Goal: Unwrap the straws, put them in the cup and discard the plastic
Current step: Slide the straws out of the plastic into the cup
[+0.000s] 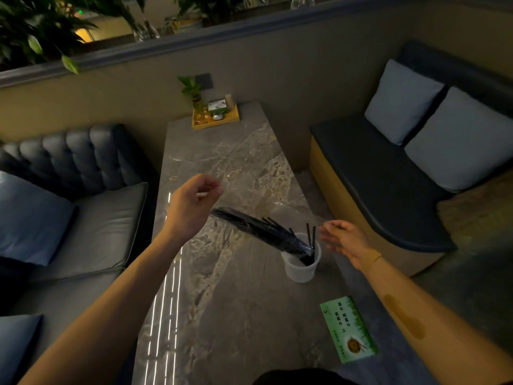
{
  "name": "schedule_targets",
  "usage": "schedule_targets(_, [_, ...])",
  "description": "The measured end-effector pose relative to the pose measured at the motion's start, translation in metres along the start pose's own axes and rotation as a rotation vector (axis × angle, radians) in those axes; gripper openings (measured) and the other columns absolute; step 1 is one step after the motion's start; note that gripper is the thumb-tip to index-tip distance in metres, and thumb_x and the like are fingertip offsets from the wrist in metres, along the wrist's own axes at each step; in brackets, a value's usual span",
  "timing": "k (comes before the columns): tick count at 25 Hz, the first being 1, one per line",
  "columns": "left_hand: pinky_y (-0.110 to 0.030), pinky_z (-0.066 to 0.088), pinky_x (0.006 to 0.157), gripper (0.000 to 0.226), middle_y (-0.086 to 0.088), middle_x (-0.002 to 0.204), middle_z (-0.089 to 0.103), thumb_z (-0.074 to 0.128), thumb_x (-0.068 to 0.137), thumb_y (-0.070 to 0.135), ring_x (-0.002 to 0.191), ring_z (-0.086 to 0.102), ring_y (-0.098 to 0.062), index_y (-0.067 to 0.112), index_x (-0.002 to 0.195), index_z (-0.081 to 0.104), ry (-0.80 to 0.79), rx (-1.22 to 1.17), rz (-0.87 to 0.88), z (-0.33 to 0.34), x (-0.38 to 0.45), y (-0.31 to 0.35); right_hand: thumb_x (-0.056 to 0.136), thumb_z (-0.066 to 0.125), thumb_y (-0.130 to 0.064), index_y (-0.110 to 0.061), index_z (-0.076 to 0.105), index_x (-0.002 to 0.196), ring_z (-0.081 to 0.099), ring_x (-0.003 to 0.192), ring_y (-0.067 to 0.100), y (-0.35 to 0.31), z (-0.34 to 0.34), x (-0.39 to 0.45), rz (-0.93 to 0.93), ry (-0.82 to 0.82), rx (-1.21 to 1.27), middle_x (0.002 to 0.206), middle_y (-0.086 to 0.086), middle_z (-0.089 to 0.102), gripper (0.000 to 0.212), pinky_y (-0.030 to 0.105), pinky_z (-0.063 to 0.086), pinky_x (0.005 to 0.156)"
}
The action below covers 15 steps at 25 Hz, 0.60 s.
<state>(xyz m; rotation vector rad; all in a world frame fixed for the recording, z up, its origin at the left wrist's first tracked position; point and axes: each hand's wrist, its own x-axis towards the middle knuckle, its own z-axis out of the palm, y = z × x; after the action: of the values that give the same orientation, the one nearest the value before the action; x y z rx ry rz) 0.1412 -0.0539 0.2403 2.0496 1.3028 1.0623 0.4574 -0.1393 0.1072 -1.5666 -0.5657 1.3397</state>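
Pinching something small and pale between curled fingers, the left hand [194,201] hovers above the middle of the marble table [222,315], with a clear plastic wrapper [249,195] trailing from it toward the right; the film is faint against the stone, so its exact edges are hard to make out. Just below that hand, a bundle of black straws [261,232] slants down from upper left to lower right, its lower end sitting inside a white plastic cup [301,266] that stands upright on the table's right side. Two straws stick up straighter from the cup, apart from the leaning bundle. The right hand [342,237] floats just right of the cup, fingers relaxed and spread, touching nothing.

Nearer on the table, by its right edge, lies a green printed card [348,329]. At the far end sits a yellow tray [216,119] carrying a small potted plant and a few small items. A dark tufted sofa [72,173] runs along the left, and a bench with two pale cushions [433,118] stands on the right.
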Motion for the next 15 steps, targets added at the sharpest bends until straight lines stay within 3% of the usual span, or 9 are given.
schedule_targets(6, [-0.004, 0.045, 0.069, 0.026, 0.02, 0.084, 0.066, 0.068, 0.088, 0.022, 0.083, 0.061, 0.009, 0.045, 0.08, 0.059, -0.022, 0.025, 0.069, 0.008, 0.012, 0.015, 0.096, 0.054, -0.014, -0.01, 0.06, 0.101, 0.061, 0.076, 0.017, 0.002, -0.006, -0.004, 0.014, 0.008, 0.015, 0.092, 0.007, 0.065, 0.009, 0.03, 0.045, 0.066])
schedule_targets(10, [-0.006, 0.047, 0.069, 0.027, 0.023, 0.083, 0.066, 0.069, 0.088, 0.025, 0.083, 0.062, 0.006, 0.049, 0.08, 0.06, -0.028, 0.013, 0.092, 0.013, 0.017, 0.02, 0.094, 0.056, -0.016, -0.016, 0.063, 0.088, 0.062, 0.075, 0.016, 0.005, -0.013, -0.003, 0.033, 0.02, 0.01, 0.087, 0.003, 0.067, 0.009, 0.03, 0.046, 0.067])
schedule_targets(15, [-0.013, 0.049, 0.072, 0.029, 0.025, 0.083, 0.066, 0.069, 0.088, 0.024, 0.084, 0.063, 0.005, 0.05, 0.078, 0.059, -0.037, 0.033, 0.1, 0.016, 0.02, 0.027, 0.092, 0.06, -0.018, -0.018, 0.064, 0.087, 0.064, 0.074, 0.016, 0.01, -0.019, 0.001, 0.041, 0.023, 0.024, 0.086, 0.002, 0.069, 0.007, 0.031, 0.047, 0.067])
